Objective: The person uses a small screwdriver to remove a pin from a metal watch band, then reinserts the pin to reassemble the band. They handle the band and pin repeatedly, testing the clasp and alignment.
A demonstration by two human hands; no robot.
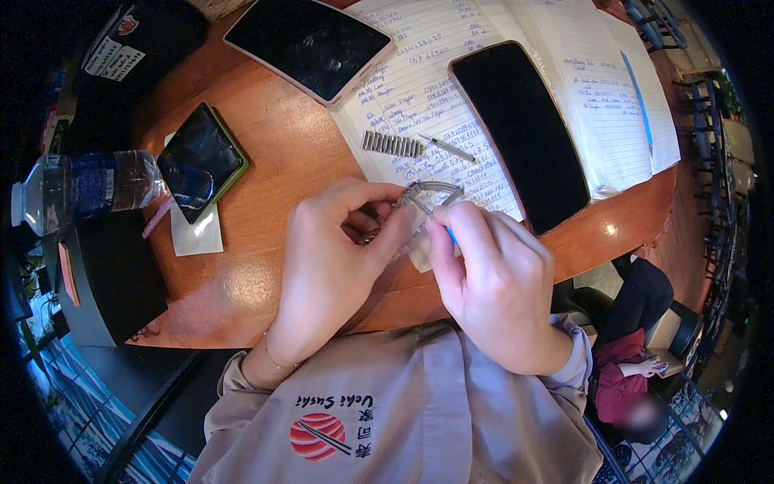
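Both my hands meet over the table's near edge, fingers closed in pinches. My left hand (pixel 343 234) grips one end of what looks like a metal watch band (pixel 435 188), with shiny links partly hidden under its fingers. The thumb and forefinger of my right hand (pixel 500 282) pinch the curved grey clasp-like part at the other end. A bit of blue shows beside my right fingertips; what it belongs to is hidden. Just beyond, a short row of metal links (pixel 393 143) and a thin metal pin-like tool (pixel 451 150) lie on an open notebook (pixel 411 93).
A black phone (pixel 524 133) covers part of the notebook, near a blue pen (pixel 637 97). A tablet-like device (pixel 310 48) lies farther back. At left are a green-edged phone (pixel 204 161), a white paper (pixel 197 232) and a plastic bottle (pixel 89 189). Another person (pixel 625 371) sits at right.
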